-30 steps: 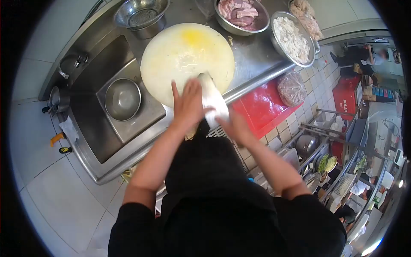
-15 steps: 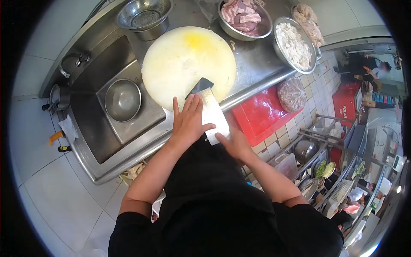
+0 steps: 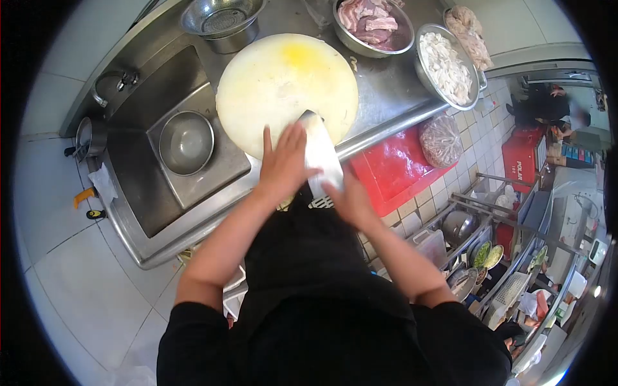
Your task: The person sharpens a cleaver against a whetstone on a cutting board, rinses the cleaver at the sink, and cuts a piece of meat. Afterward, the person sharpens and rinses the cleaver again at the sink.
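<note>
A cleaver [image 3: 322, 151] with a broad shiny blade lies across the near edge of a round white cutting board [image 3: 283, 83]. My right hand [image 3: 351, 202] grips the blade's near end, thumb on top; its other fingers are mostly hidden. Stretched out flat, my left hand [image 3: 283, 164] rests with its fingers at the blade's left side, thumb reaching onto the metal. Under the blade's far end, a dark flat block [image 3: 308, 116] is mostly covered; I cannot tell its exact kind.
To the left is a sink [image 3: 138, 193] holding a metal bowl [image 3: 187, 143]. A strainer [image 3: 222, 16] stands behind the board. Bowls of raw meat [image 3: 373, 26] and white pieces [image 3: 444, 67] sit right, above a red lid [image 3: 396, 167] with a bagged mass [image 3: 441, 141]. Another person [image 3: 547, 109] stands far right.
Both hands and the cleaver have slid slightly forward over the board, covering more of the dark block. The left hand is blurred by motion.
</note>
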The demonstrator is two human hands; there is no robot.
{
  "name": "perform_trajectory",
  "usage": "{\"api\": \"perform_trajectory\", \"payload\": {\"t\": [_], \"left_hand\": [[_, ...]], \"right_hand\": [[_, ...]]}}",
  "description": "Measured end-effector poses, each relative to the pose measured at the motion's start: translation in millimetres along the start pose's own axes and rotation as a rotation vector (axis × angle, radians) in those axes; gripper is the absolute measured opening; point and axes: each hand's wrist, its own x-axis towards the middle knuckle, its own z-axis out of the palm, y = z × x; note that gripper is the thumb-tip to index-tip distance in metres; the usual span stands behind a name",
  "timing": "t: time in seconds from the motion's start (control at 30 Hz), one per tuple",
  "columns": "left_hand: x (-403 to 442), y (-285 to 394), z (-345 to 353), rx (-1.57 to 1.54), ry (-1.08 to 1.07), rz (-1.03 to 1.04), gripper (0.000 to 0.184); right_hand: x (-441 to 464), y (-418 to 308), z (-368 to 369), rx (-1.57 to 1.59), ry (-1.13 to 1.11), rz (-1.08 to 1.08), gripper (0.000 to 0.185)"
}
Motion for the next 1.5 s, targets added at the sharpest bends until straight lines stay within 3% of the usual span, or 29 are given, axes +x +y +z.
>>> {"api": "perform_trajectory", "payload": {"t": [0.1, 0.13, 0.17, 0.2, 0.23, 0.3, 0.4, 0.57, 0.67, 0.73, 0.83, 0.93, 1.03, 1.2, 1.27, 1.33, 1.43, 1.5], "left_hand": [[-13, 8, -9, -0.014, -0.004, 0.01, 0.104], [4, 5, -18, 0.032, -0.009, 0.002, 0.103], [33, -4, -19, 0.068, 0.017, -0.028, 0.102], [66, -15, -26, 0.069, -0.004, -0.061, 0.102], [97, -26, -37, 0.061, -0.019, -0.087, 0.101], [140, -41, -59, 0.081, -0.099, -0.095, 0.101], [132, -35, -55, 0.082, -0.093, -0.061, 0.102], [5, 8, -9, 0.039, -0.037, -0.039, 0.105], [-9, 17, -9, -0.013, -0.051, -0.047, 0.105], [38, 5, -17, 0.055, -0.013, -0.085, 0.104], [129, -30, -50, 0.025, -0.058, -0.109, 0.102], [144, -33, -63, 0.07, -0.116, -0.079, 0.1], [98, -22, -34, 0.052, -0.092, -0.036, 0.102], [-20, 20, -13, -0.072, -0.077, -0.07, 0.105], [-2, 16, -15, 0.001, -0.057, -0.09, 0.105], [58, -5, -21, 0.025, -0.012, -0.129, 0.102], [134, -39, -41, -0.002, 0.051, -0.144, 0.1], [149, -44, -50, 0.004, -0.078, -0.102, 0.098]], "right_hand": [[-14, -3, -8, 0.021, -0.026, -0.008, 0.056], [6, -7, -12, 0.004, -0.015, -0.021, 0.056], [42, -10, -15, -0.204, -0.089, 0.105, 0.056], [70, -25, -21, -0.069, 0.029, 0.058, 0.057], [103, -48, -35, -0.221, -0.002, 0.117, 0.058], [139, -61, -33, -0.217, 0.096, 0.111, 0.058], [125, -57, -28, -0.198, 0.097, 0.113, 0.058], [5, -3, -9, -0.042, -0.017, 0.016, 0.056], [-9, 13, -7, -0.022, -0.008, -0.051, 0.058], [50, 3, -19, -0.151, -0.087, 0.042, 0.059], [132, -53, -42, -0.226, 0.039, 0.095, 0.059], [139, -58, -37, -0.182, 0.101, 0.098, 0.059], [89, -42, -28, -0.183, 0.034, 0.133, 0.059], [-18, -7, -18, -0.009, -0.067, 0.013, 0.058], [7, -2, -23, 0.016, -0.046, -0.082, 0.058], [69, -24, -35, -0.156, -0.074, 0.123, 0.057], [133, -54, -44, -0.235, -0.012, 0.066, 0.058], [139, -54, -38, -0.174, 0.076, 0.107, 0.058]]}}
